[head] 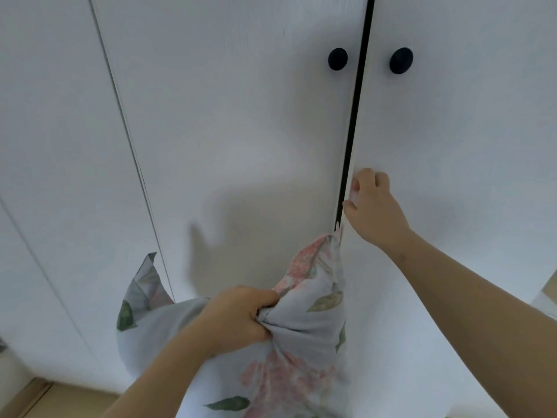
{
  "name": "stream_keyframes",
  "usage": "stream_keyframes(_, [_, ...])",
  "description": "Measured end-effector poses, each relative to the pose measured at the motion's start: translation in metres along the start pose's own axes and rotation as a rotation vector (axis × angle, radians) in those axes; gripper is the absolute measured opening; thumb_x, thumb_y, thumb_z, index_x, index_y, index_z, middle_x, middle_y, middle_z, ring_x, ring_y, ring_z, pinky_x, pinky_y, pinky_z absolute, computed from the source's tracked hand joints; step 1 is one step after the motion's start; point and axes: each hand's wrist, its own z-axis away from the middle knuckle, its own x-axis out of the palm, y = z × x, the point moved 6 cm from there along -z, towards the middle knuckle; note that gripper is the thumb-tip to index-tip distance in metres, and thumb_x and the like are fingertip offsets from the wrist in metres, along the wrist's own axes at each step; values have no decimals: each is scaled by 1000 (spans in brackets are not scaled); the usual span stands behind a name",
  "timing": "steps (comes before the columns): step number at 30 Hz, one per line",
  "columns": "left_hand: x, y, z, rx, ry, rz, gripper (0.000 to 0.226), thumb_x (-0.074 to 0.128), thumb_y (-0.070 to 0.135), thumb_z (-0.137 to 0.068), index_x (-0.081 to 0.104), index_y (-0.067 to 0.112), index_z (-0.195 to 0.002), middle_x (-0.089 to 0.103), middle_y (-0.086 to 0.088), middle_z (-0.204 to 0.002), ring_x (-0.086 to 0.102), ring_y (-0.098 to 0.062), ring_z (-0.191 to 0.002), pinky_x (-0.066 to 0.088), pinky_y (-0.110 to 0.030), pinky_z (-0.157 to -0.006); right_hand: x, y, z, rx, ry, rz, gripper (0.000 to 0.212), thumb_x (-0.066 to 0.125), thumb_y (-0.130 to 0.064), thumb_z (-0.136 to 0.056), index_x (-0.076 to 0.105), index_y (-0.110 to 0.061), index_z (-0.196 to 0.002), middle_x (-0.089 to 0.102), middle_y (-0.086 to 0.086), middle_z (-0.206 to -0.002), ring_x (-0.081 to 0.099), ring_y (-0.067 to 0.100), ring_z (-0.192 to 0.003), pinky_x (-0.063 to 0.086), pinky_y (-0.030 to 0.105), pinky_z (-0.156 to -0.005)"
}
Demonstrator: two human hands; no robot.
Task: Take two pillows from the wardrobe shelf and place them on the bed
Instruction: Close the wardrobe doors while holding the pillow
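Observation:
A pale grey pillow (304,330) with pink flowers and green leaves hangs in front of the white wardrobe. My left hand (241,318) grips a bunch of its cloth near the middle. The pillow's top corner reaches the dark gap between the two doors, and another floral corner sticks up at the left (144,282); I cannot tell whether that is a second pillow. My right hand (370,203) is on the inner edge of the right wardrobe door (452,131), fingers curled and thumb at the gap. The shelf inside is hidden.
The left wardrobe door (226,131) and the right one stand nearly closed, with a narrow dark slit between them. Each door has a round black knob (337,58). More white panels run to the left. Light wooden floor (45,399) shows at the bottom left.

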Motion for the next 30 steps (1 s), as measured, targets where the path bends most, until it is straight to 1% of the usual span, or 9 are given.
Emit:
stream_keyframes(2, [2, 1, -3, -2, -5, 13, 18, 60, 27, -64, 52, 22, -80, 61, 3, -71, 55, -17, -71, 34, -22, -57, 4, 1, -5, -40, -34, 4, 33, 49, -10, -88, 37, 2, -117, 37, 20, -120, 48, 31, -86, 36, 33, -65])
stream_keyframes(5, [6, 2, -7, -9, -27, 28, 15, 60, 26, -65, 50, 23, -77, 55, 5, -69, 55, -19, -72, 34, -23, -56, 6, 7, -15, -20, -29, -67, 29, 43, -3, -87, 38, -2, -116, 37, 22, -121, 47, 32, -74, 45, 41, -70])
stream_keyframes(9, [11, 2, -11, -23, -54, 10, 19, 62, 27, -67, 51, 20, -81, 64, -4, -81, 57, -20, -77, 37, -27, -60, 15, 23, -24, 35, -97, -81, 44, 31, 6, -80, 39, -18, -116, 36, 15, -120, 51, 38, -91, 45, 55, -88])
stream_keyframes(12, [12, 3, -13, -20, -54, 22, 23, 64, 25, -68, 49, 24, -85, 65, -3, -83, 58, -19, -78, 33, -21, -57, 23, 31, -28, 64, -133, -66, 49, 30, 7, -79, 39, -24, -116, 35, 13, -116, 49, 37, -92, 43, 57, -90])
stream_keyframes(15, [12, 3, -16, -15, -67, 7, 27, 65, 24, -70, 46, 29, -88, 66, -3, -85, 59, -21, -81, 32, -27, -58, 26, 33, -32, 77, -120, -71, 46, 31, 5, -80, 39, -24, -114, 36, 13, -116, 48, 36, -91, 43, 56, -90])
stream_keyframes(22, [17, 3, -23, -4, -88, -11, 16, 65, 24, -71, 55, 22, -83, 67, -4, -87, 59, -22, -83, 34, -26, -63, 28, 37, -35, 59, -124, -80, 43, 33, 2, -81, 39, -24, -115, 35, 12, -113, 48, 35, -89, 45, 55, -88])
stream_keyframes(24, [19, 4, -25, 11, -87, -17, 15, 65, 24, -71, 55, 20, -82, 67, -6, -87, 59, -23, -82, 36, -28, -63, 28, 37, -36, 67, -141, -148, 40, 39, -2, -83, 40, -23, -117, 32, 9, -109, 48, 35, -91, 44, 52, -93])
stream_keyframes(26, [21, 7, -26, 32, -87, -17, 15, 64, 24, -72, 57, 19, -84, 67, -6, -86, 60, -23, -82, 36, -28, -61, 31, 35, -29, 132, -196, -287, 41, 48, -8, -85, 40, -22, -122, 32, 10, -115, 47, 32, -96, 41, 41, -98])
stream_keyframes(30, [24, 14, -33, 74, -94, -27, 15, 65, 24, -73, 56, 19, -85, 67, -4, -88, 59, -22, -82, 35, -24, -59, 52, 23, 16, 104, -459, -374, 43, 51, -15, -89, 42, -22, -131, 40, 14, -134, 48, 26, -111, 36, 26, -89])
